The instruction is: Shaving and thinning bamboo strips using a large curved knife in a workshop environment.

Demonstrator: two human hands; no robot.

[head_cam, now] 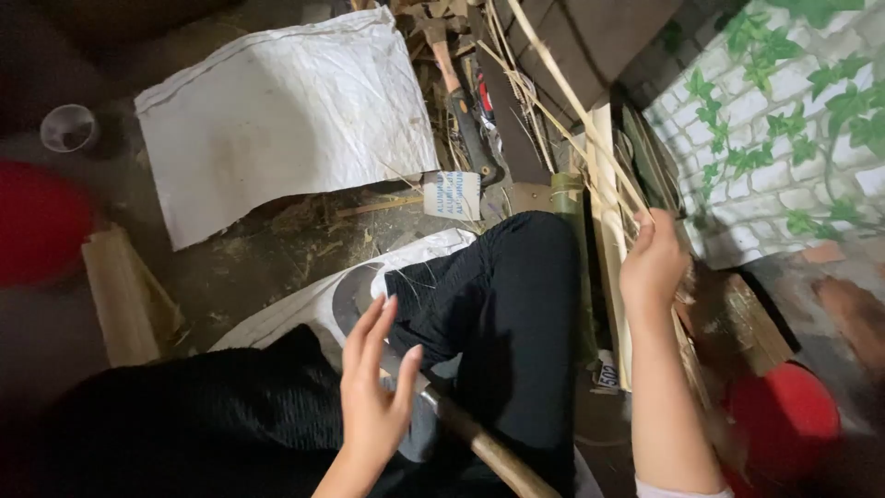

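Observation:
My right hand (653, 261) is closed around a long pale bamboo strip (560, 92) that runs up and to the left from my fingers. My left hand (375, 385) hovers open, fingers spread, above my lap and holds nothing. Just below it lies a knife with a wooden handle (489, 451), its broad blade (348, 297) resting on a white sack by my black-trousered knee (516, 277). A split pale bamboo slat (608, 277) and a green bamboo piece (570, 198) stand beside my right leg.
A white woven sack (277, 111) is spread on the dirty floor ahead. A wooden block (124, 295), a clear plastic cup (67, 127) and a red object (37, 221) sit left. Tools and strips pile at top centre; a red object (784, 415) sits at the lower right under a brick-patterned wall (793, 138).

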